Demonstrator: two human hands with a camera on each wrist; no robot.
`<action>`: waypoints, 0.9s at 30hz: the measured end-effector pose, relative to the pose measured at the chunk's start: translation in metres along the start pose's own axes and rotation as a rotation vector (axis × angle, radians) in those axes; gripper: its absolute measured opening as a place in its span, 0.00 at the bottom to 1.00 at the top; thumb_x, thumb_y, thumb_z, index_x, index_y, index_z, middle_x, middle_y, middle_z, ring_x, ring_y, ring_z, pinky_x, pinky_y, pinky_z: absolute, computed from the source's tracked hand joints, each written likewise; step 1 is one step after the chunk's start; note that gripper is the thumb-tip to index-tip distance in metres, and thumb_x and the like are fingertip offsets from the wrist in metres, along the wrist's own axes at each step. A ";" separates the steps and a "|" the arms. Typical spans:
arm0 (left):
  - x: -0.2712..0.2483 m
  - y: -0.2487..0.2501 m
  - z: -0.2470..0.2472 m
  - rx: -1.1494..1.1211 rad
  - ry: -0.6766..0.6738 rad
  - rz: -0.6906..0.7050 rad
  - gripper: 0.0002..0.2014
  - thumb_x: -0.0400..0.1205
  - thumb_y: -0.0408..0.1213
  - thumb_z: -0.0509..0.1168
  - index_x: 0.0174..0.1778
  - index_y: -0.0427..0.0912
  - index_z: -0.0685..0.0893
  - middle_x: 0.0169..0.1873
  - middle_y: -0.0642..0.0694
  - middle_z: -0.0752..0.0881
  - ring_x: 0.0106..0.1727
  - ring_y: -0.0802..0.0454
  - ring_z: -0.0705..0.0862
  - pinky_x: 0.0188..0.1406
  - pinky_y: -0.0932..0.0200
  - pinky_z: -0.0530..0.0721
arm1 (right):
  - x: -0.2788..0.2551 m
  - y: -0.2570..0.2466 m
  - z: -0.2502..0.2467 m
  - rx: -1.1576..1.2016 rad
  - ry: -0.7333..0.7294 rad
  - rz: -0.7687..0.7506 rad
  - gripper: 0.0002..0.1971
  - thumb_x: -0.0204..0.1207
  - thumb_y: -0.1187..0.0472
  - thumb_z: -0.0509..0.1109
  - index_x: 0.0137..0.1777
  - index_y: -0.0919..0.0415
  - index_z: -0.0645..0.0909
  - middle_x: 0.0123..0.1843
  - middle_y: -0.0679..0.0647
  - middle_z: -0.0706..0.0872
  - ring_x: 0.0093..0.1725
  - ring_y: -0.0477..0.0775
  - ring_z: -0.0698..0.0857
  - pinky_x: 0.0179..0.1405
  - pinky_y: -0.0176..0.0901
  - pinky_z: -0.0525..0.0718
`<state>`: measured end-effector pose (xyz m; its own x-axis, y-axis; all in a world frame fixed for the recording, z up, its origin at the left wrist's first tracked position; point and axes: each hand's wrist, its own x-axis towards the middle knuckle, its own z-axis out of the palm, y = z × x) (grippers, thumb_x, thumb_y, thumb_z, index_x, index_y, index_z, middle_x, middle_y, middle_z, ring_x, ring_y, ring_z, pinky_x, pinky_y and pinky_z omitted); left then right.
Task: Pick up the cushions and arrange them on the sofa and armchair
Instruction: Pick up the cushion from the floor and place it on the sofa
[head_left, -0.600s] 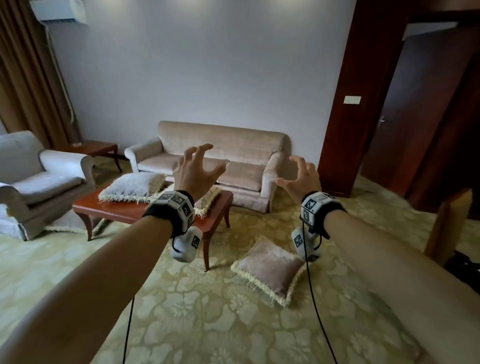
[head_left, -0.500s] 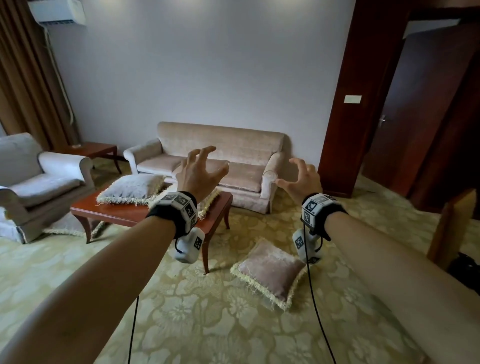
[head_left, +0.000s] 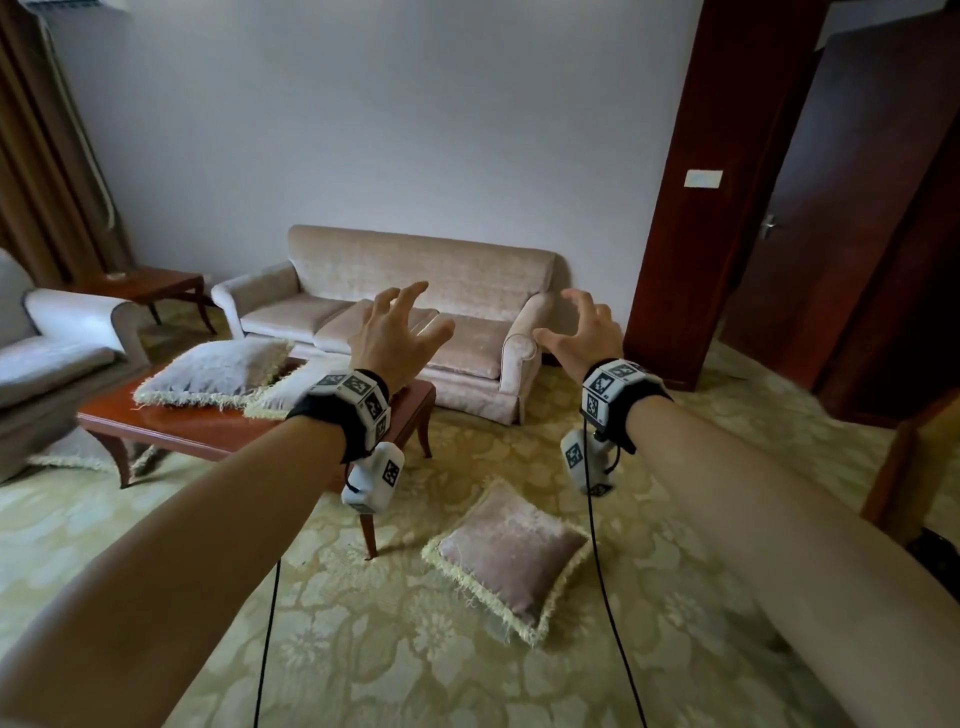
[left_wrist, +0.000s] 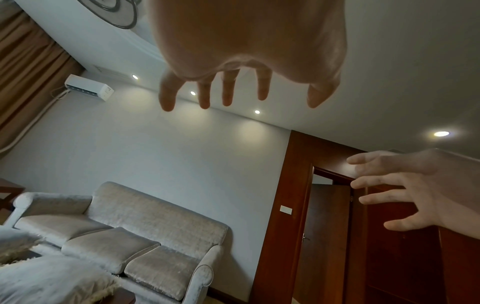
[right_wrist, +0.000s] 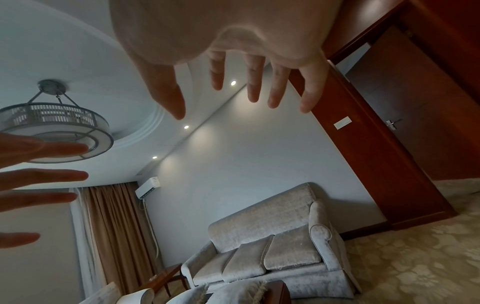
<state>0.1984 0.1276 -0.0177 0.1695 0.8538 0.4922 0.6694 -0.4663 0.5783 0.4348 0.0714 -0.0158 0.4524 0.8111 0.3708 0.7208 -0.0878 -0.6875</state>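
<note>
Both my hands are held out in the air with fingers spread and empty: left hand (head_left: 410, 327) (left_wrist: 228, 90) over the coffee table's right end, right hand (head_left: 576, 332) (right_wrist: 253, 82) in front of the sofa's right arm. A pink fringed cushion (head_left: 511, 551) lies on the carpet below and between them. A grey fringed cushion (head_left: 218, 369) lies on the coffee table (head_left: 197, 431), and a second pale cushion (head_left: 283, 387) beside it is partly hidden by my left wrist. Another fringed cushion (head_left: 67, 454) lies on the floor by the armchair (head_left: 57, 358). The beige sofa (head_left: 415, 317) (left_wrist: 145, 236) (right_wrist: 272, 246) holds no cushions.
A small wooden side table (head_left: 156, 286) stands in the corner between the armchair and the sofa. A dark wood door frame (head_left: 717, 208) and an open doorway are at the right, with a wooden post (head_left: 904, 467) near my right arm. Patterned carpet (head_left: 415, 649) lies in front of me.
Both hands stay raised and spread, holding nothing. The room has slid slightly to the left in the head view.
</note>
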 end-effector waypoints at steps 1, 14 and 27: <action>0.007 0.002 0.008 0.006 0.003 -0.006 0.36 0.75 0.64 0.62 0.80 0.57 0.68 0.79 0.43 0.69 0.78 0.42 0.67 0.70 0.36 0.73 | 0.010 0.007 0.001 -0.009 -0.009 -0.002 0.32 0.71 0.48 0.73 0.76 0.44 0.69 0.74 0.58 0.72 0.72 0.63 0.72 0.68 0.56 0.74; 0.120 -0.035 0.121 -0.004 -0.019 -0.023 0.32 0.81 0.57 0.66 0.80 0.53 0.69 0.78 0.42 0.70 0.77 0.41 0.69 0.71 0.35 0.73 | 0.127 0.078 0.073 -0.066 -0.097 0.068 0.32 0.72 0.47 0.73 0.76 0.44 0.68 0.75 0.57 0.71 0.74 0.63 0.70 0.66 0.54 0.74; 0.302 -0.134 0.230 -0.046 -0.091 -0.072 0.40 0.73 0.70 0.57 0.80 0.55 0.68 0.79 0.44 0.70 0.77 0.41 0.69 0.70 0.33 0.74 | 0.302 0.105 0.201 -0.109 -0.157 0.133 0.33 0.73 0.46 0.73 0.77 0.45 0.67 0.75 0.57 0.71 0.73 0.64 0.70 0.68 0.54 0.72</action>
<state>0.3257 0.5013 -0.0962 0.1884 0.9020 0.3884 0.6488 -0.4112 0.6403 0.5422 0.4235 -0.1013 0.4657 0.8677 0.1739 0.7166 -0.2545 -0.6494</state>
